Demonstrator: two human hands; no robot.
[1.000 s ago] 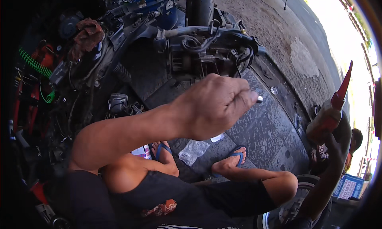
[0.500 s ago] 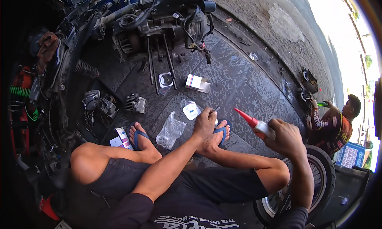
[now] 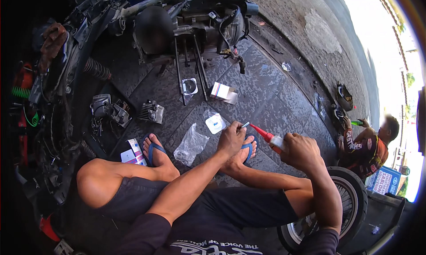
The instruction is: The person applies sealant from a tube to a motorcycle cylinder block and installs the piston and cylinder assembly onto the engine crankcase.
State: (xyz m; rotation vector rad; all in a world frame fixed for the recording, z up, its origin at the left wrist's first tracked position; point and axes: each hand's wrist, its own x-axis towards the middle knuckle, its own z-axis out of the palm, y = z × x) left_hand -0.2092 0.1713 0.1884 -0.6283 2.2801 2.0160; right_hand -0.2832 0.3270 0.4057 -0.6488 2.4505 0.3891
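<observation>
My left hand (image 3: 231,139) is closed around a small metal pin (image 3: 245,124), whose end sticks out past the fingertips; the rest is hidden in the fingers. Wrapped about a squeeze bottle (image 3: 278,143) with a long red nozzle is my right hand (image 3: 302,152). The nozzle's tip points left and sits right by the pin's end; whether they touch I cannot tell. Below the left hand lie a white packet with a round label (image 3: 215,123) and a crumpled clear plastic bag (image 3: 191,144) on the dark tiles.
Ahead stands an engine (image 3: 195,26) with long studs (image 3: 179,73) pointing toward me. An open small box (image 3: 223,93), a ringed part in a packet (image 3: 190,86) and a finned cylinder head (image 3: 151,112) lie around. A spoked wheel (image 3: 360,202) is at right, near another person (image 3: 370,144).
My right hand has moved left with the bottle, bringing the red nozzle up to the pin. My left hand stays nearly in place. The view has shifted slightly.
</observation>
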